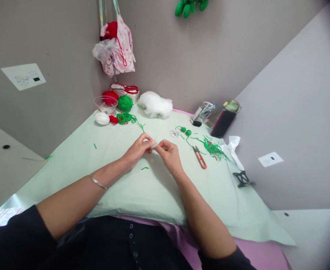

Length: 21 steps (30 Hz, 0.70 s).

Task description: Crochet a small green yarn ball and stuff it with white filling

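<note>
My left hand and my right hand meet over the middle of the table, with the fingertips of both pinched. Between them is a small whitish tuft of stuffing, partly hidden by the fingers. A green yarn strand runs from a tangle of green yarn down to my left hand. Beyond the hands lies a large white clump of stuffing. Two small green crocheted balls rest to the right, near orange-handled thread snips.
Yarn scraps and a black phone lie at right, with a clear cup behind. At back left are a green yarn ball, white yarn and red scissors. A polka-dot bag hangs above.
</note>
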Tool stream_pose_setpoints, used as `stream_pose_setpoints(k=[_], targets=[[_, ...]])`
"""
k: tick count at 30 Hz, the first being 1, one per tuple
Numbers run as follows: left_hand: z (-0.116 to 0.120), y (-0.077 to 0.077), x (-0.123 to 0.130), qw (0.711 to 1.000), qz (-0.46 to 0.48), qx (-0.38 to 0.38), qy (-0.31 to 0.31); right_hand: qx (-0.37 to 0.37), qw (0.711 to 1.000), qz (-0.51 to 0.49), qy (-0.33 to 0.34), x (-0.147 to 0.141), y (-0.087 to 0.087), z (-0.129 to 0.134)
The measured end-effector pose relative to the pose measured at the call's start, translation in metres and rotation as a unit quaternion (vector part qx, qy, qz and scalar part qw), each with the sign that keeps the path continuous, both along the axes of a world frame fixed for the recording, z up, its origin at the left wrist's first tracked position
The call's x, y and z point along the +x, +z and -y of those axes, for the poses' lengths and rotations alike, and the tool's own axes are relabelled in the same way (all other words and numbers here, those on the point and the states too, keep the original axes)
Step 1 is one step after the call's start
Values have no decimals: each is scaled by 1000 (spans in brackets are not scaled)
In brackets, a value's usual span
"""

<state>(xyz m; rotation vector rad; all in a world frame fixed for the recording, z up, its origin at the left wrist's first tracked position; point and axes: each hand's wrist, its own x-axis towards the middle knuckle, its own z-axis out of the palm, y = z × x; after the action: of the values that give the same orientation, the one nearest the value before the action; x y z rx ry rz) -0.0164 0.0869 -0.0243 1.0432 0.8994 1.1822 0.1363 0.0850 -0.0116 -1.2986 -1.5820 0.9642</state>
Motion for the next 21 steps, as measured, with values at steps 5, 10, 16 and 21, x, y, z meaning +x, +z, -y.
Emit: stream_pose_setpoints(k=[5, 10, 16, 21], targets=[[0, 0, -3, 998, 40, -5, -40, -23, 999, -27, -13, 5, 1, -4], [-2, -4, -1, 998, 29, -11, -56, -28, 999, -35, -10, 5, 1, -3], [-3, -4, 2, 999, 1, 44, 5, -19, 998, -35, 41, 0, 9, 6], [3, 3, 4, 993, -27, 104, 43, -29, 998, -43, 47, -3, 9, 8]])
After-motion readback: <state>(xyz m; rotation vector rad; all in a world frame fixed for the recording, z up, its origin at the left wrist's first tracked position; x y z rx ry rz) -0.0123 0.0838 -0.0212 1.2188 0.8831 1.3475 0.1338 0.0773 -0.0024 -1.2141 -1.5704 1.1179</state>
